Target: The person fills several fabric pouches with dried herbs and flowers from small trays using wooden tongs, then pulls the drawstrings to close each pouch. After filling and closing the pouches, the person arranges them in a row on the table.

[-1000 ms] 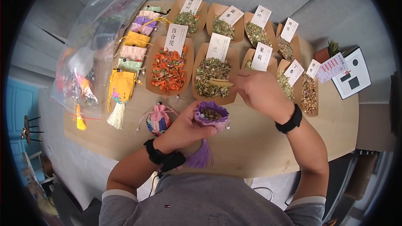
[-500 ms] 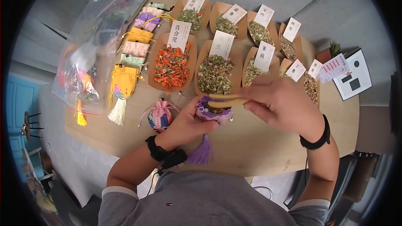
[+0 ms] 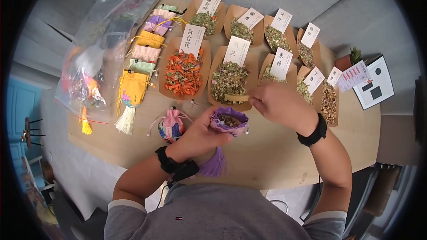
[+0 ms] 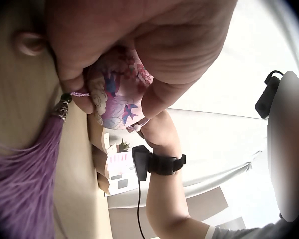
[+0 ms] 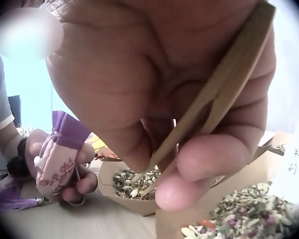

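Note:
My left hand [image 3: 195, 137] grips a small pink and purple drawstring pouch [image 3: 226, 128] with its purple mouth spread upward and dried bits inside. In the left wrist view, flower and bird prints show on the pouch [image 4: 120, 94], with a purple tassel [image 4: 32, 174] hanging off it. My right hand [image 3: 282, 106] pinches wooden tweezers [image 3: 235, 98], whose tips reach into the green dried petals [image 3: 229, 80] of the middle front paper tray [image 3: 252, 64]. In the right wrist view, the two arms of the tweezers [image 5: 224, 84] stand slightly apart at the petals.
Left of that tray stands one of orange petals [image 3: 183, 72]. Several other labelled trays of herbs fill the back and right. A filled pink pouch [image 3: 171, 126] sits by my left wrist. Flat pouches [image 3: 133, 86] line the left, beside a clear plastic bag [image 3: 91, 66]. A potted plant [image 3: 351, 58] stands far right.
My right hand carried the tweezers from the petal tray to over the pouch's mouth, then back up to the same tray. The left hand and pouch stay almost in place.

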A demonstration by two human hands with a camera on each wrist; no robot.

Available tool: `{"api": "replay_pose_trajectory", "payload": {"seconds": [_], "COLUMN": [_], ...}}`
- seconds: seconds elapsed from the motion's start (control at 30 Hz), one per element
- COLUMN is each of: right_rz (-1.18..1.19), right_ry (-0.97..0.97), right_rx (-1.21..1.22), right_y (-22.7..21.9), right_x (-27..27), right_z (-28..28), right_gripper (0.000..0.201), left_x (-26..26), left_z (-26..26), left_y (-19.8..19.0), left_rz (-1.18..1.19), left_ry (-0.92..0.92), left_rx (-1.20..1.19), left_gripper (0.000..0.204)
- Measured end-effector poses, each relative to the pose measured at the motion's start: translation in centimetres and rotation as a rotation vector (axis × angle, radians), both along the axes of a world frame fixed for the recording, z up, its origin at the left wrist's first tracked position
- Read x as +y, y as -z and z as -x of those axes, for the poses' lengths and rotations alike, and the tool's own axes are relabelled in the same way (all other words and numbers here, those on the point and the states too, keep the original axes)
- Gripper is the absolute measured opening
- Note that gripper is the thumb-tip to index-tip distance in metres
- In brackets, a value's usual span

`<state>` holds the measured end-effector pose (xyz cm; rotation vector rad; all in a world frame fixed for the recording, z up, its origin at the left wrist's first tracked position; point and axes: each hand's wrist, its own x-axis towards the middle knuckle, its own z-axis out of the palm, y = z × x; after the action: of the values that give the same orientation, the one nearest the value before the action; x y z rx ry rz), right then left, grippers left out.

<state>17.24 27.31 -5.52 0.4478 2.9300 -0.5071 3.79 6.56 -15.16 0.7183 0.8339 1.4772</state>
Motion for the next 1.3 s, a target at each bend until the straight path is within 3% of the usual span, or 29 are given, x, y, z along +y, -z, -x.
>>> {"api": "replay_pose_trajectory", "payload": {"seconds": [0.27,0.67,1.0,1.2,1.3], "right_rz": [-0.234,-0.189,-0.097,-0.100,0.003], "right_ry": [-0.138,-0.143,-0.099,-0.187,-0.078], "right_rx": [0.124,0.193,0.304,0.070,0.172], "right_y": [0.2,0.0,-6.9,-9.0,-10.0], "right_x": [-1.5,-0.6,-1.5,-3.6,-3.8], "right_z": [0.0,0.0,-1.1,-2.2,-2.9], "right_gripper": [0.009,0.013,0.013,0.025,0.027], "left_x": [-0.1,-0.1,0.0,-0.2,-0.3], "left_z": [-0.1,-0.1,0.0,-0.3,-0.3], "left_y": [0.1,-0.1,0.2,0.5,0.1], "left_rz": [0.004,0.033,-0.020,0.007,0.005], "left_ry": [0.002,0.002,-0.005,-0.005,-0.005], "left_rx": [0.011,-0.025,0.022,-0.016,0.002], "left_gripper": [0.059,0.060,0.065,0.063,0.063]}}
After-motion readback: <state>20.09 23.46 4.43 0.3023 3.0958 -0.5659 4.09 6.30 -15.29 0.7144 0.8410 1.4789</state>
